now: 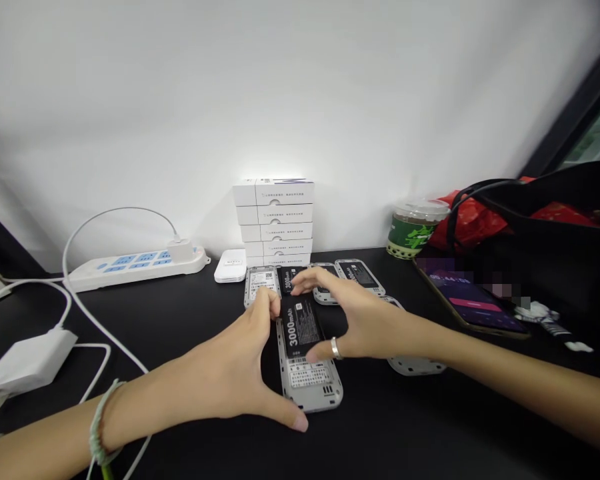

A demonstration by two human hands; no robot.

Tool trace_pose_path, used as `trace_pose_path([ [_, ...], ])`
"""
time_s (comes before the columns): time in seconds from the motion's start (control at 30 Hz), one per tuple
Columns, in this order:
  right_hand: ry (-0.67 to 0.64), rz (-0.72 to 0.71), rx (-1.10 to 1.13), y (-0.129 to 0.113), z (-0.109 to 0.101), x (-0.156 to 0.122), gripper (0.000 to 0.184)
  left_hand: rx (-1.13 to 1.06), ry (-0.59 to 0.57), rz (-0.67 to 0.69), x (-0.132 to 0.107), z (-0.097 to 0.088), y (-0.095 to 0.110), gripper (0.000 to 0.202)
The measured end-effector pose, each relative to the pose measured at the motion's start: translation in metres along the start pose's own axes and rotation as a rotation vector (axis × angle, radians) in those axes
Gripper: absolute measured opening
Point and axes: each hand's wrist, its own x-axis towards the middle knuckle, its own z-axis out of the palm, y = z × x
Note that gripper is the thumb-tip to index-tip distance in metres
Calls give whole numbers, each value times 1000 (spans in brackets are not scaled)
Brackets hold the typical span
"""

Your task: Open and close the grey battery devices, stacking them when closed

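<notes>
A phone-shaped device with its back off lies on the black table, its label and slots showing. A black 3000mAh battery sits slightly askew over its upper part. My left hand spans the device's left side, fingers curled at the upper edge and thumb by the lower end. My right hand, a ring on one finger, reaches over the battery. Its thumb touches the lower corner and its fingertips are at the top end; their exact contact is unclear.
Behind are more open-backed devices, a stack of white boxes and flat white covers. A power strip, white cables and a charger lie left. At right are a drink cup, phone and black bag.
</notes>
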Motion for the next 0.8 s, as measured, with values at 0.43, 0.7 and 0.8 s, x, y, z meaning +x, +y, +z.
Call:
trace_pose_path([
  [0.43,-235,15,-181,-16,18,-36,103,-9,-31,99,2,-1,-6,79],
  [0.7,-204,16,-175,-7,23,-31,104,32,-34,112,3,-1,-9,83],
  [0.8,-172,-51,-176,-8,23,-31,100,32,-38,103,3,-2,-8,82],
])
